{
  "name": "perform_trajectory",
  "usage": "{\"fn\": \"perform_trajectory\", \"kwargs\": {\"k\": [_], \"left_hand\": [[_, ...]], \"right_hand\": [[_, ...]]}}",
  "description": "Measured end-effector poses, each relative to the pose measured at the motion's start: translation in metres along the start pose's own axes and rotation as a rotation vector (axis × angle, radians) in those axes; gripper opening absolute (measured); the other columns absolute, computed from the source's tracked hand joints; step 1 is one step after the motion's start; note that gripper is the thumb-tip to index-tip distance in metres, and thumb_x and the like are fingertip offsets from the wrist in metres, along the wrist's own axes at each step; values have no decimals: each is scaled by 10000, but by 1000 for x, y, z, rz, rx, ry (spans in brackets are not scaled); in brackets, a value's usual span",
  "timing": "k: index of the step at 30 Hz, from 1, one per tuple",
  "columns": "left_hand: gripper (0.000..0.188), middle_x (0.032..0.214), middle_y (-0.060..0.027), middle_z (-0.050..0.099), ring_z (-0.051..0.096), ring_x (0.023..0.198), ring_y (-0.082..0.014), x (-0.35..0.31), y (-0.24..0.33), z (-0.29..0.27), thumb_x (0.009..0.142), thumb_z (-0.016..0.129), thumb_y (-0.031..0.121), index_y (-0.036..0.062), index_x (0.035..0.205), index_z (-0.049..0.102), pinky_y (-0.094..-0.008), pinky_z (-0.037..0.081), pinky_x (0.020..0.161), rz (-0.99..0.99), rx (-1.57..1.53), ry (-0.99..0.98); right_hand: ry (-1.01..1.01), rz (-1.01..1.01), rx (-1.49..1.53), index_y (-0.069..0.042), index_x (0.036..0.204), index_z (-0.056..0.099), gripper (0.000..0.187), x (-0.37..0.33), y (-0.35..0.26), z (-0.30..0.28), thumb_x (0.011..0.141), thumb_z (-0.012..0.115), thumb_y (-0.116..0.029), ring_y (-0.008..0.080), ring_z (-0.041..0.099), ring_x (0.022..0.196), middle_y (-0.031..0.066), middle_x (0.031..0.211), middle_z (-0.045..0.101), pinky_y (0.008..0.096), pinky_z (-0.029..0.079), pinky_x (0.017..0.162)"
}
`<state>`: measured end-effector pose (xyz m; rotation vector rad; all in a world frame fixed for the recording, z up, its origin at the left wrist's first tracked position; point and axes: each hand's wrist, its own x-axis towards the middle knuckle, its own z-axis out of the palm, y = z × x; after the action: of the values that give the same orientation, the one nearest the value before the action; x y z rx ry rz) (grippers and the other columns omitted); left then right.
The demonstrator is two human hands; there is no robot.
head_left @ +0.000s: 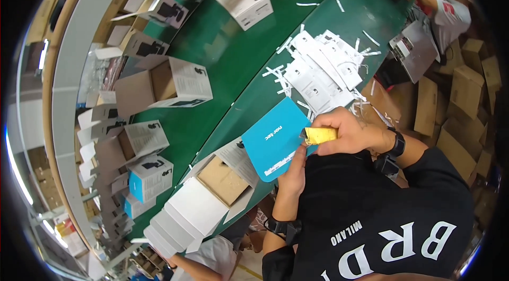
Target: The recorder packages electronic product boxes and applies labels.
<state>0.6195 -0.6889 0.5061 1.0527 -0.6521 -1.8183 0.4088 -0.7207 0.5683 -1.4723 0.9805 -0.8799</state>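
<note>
Right hand (344, 131): fingers curled tight round a yellow-wrapped tool (322, 135). Left hand (293, 175): nearly closed at blue card's (273, 135) near edge, pinch partly hidden. Card appears light, stiff, creasable; best gripped by edges. Beyond, on green table (241, 103): white sheets (313, 87).

Person's attire: black short-sleeved T-shirt (339, 204) with white lettering, black bands at both wrists.
Shirt, lower right of the frame: dark cloth, loose sleeves; large bold white capital letters (397, 241) in a row, a smaller white line of text (345, 232) beside them. Right wrist, right of centre: black strap (398, 143) and black box-shaped device (386, 165). Left wrist, lower centre: black strap with blocky dark fitting (285, 229). Left hand (293, 175), right hand (347, 131): bare.
</note>
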Motion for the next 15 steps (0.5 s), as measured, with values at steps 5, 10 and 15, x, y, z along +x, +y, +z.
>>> {"fn": "perform_trajectory", "kwargs": {"k": [5,10,15], "left_hand": [[431,1287,-139,639,682,1099,-299,-6,8,-11,1017,627,129,41,1415,487,-432,600,869,-23,1,-186],[457,1258,-140,644,698,1043,-307,-11,-1,-16,1022,611,116,59,1444,444,-429,596,860,147,65,-118],[480,1250,-144,648,716,987,-301,-14,3,-16,1021,607,104,62,1456,409,-373,558,773,165,138,-132]], "right_hand": [[112,195,-6,-17,947,632,175,-33,-11,1,994,656,-184,124,691,685,31,808,750,300,522,608],[28,263,-244,-22,1039,614,132,-38,-28,18,995,595,-145,244,713,666,67,781,738,366,531,601],[7,204,-396,-18,1088,608,170,-38,-23,21,978,567,-141,346,713,725,122,771,719,426,543,652]]}}
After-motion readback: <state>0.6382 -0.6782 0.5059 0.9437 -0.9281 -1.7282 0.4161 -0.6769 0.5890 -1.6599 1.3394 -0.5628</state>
